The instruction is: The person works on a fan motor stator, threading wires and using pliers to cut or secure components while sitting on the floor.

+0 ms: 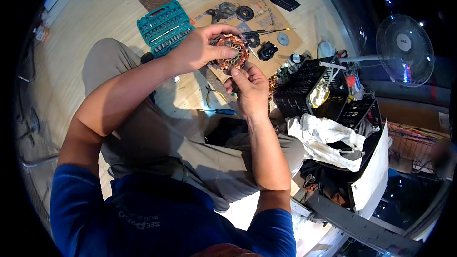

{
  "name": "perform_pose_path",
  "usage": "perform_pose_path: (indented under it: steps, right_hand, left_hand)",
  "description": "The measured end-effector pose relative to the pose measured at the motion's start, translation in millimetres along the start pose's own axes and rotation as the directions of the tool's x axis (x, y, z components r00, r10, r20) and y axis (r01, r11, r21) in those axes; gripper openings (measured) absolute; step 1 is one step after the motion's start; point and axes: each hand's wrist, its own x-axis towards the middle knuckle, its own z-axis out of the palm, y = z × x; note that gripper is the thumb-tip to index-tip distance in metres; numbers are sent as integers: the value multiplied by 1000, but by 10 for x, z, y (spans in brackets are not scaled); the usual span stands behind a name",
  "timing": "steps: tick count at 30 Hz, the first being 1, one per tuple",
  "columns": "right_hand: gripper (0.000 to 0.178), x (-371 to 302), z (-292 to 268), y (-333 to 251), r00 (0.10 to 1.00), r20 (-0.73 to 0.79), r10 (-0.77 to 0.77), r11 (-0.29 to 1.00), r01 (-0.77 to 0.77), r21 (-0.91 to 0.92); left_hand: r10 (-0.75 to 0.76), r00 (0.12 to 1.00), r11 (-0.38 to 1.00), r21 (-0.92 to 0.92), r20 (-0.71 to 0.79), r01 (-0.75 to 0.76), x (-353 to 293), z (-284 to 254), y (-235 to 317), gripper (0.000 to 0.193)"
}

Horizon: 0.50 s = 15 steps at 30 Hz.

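Note:
My left hand (200, 47) grips a round motor stator with copper windings (233, 51), held up in front of me with my thumb across its face. My right hand (248, 85) comes up from below, and its fingertips pinch the stator's lower edge. Both forearms rise over my lap, where I sit in grey trousers and a blue shirt. Part of the stator is hidden behind my left fingers.
A teal socket set case (164, 26) lies open on the wooden floor. Motor parts and a screwdriver (266, 31) rest on a cardboard sheet (290, 43). Pliers (212, 95) and a blue-handled screwdriver (219, 111) lie near my knee. Black crates (297, 90), white rags (328, 138) and a fan (404, 47) stand right.

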Motion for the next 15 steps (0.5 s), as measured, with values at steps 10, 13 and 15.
perform_pose_path:
  steps: [10,13,15]
  right_hand:
    - [20,-14,35,-1,1000,-18,-3,1000,3,-7]
    - [21,-12,36,5,999,-18,-27,1000,27,-14]
    - [21,-4,19,7,1000,-22,-5,1000,5,6]
  left_hand:
    - [24,1000,1000,-4,13,-23,-9,2,-14,50]
    - [20,1000,1000,3,9,-20,-15,8,-1,51]
    - [29,999,999,-16,22,-29,-29,20,12,50]
